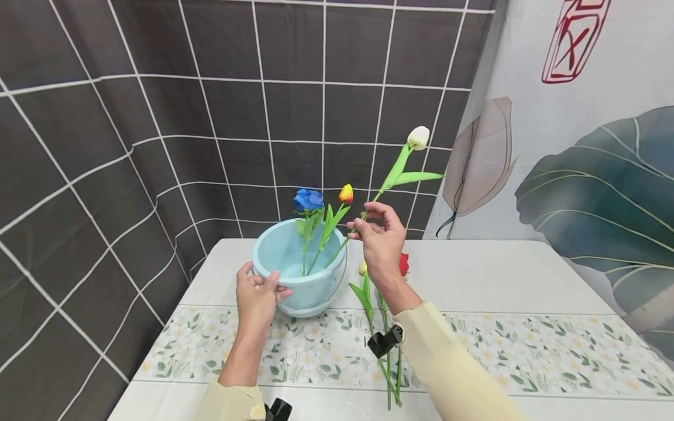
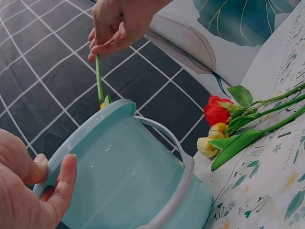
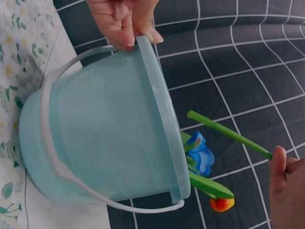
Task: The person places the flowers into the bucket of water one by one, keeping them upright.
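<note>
Nearest the person, two flowers lie on the surface (image 1: 474,280) beside the right forearm, stems toward the near edge: a red flower (image 2: 217,110) and a yellow flower (image 2: 211,138), heads side by side just right of the bucket.

The left hand (image 1: 256,295) grips the near rim of the pale blue bucket (image 1: 295,292), thumb inside the rim and fingers curled over the outside wall; the forearm runs straight up from the near edge. The bucket stands on the surface, its white handle folded down against its side.

The right hand (image 1: 380,237) is raised above and just right of the bucket, wrist bent, fingertips pinching the green stem of a white tulip (image 1: 418,137). The stem slants: its lower end reaches down into the bucket, its bud rises up and to the right, well above the hand.

Two flowers already stand inside the bucket: a blue rose (image 1: 308,200) and an orange tulip (image 1: 346,193), leaning slightly apart.

Behind everything hangs a dark tiled backdrop (image 1: 158,117), with a leaf-printed wall hanging (image 1: 595,175) to the right.
</note>
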`<state>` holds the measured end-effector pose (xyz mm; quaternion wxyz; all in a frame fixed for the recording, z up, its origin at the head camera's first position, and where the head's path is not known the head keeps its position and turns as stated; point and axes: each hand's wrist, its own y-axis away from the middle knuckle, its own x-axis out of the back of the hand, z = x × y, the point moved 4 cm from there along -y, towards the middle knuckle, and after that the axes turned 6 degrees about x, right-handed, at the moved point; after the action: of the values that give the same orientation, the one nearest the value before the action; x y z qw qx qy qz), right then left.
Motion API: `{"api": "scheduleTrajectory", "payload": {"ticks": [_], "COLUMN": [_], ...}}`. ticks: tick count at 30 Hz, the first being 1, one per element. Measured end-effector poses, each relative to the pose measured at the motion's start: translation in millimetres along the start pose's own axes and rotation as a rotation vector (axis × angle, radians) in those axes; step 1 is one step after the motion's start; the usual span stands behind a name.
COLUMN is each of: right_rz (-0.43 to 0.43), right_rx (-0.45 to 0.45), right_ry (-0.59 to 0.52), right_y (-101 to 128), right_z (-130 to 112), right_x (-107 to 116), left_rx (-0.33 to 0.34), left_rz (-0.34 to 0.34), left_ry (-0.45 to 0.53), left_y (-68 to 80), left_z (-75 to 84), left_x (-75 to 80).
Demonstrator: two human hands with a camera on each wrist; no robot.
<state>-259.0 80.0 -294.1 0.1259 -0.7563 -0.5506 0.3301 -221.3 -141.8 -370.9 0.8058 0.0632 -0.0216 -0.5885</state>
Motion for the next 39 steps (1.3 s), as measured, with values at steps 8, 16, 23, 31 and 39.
{"api": "scheduleTrajectory", "payload": {"ticks": [8, 16, 23, 31, 39], "right_rz": [-0.018, -0.137, -0.295, -0.527, -0.645], "right_rx": [-0.046, -0.180, -0.276, -0.373, -0.277], "right_ry": [0.069, 0.266, 0.392, 0.535, 0.727], "right_y": [2.9, 10.8, 17.8, 24.9, 24.8], "right_z": [7.7, 22.4, 31.4, 35.1, 25.9], "right_x": [-11.1, -16.8, -24.4, -32.5, -40.5], "left_rx": [-0.004, 0.004, 0.014, 0.009, 0.021], "left_rz": [-0.007, -0.006, -0.003, -0.011, -0.011], "left_ry": [0.012, 0.019, 0.020, 0.023, 0.017], "left_y": [-0.1, -1.3, -2.1, -2.6, -1.6], "left_z": [-1.2, -0.6, -0.5, -0.1, 0.2], "left_x": [0.3, 0.3, 0.5, 0.9, 1.0]}}
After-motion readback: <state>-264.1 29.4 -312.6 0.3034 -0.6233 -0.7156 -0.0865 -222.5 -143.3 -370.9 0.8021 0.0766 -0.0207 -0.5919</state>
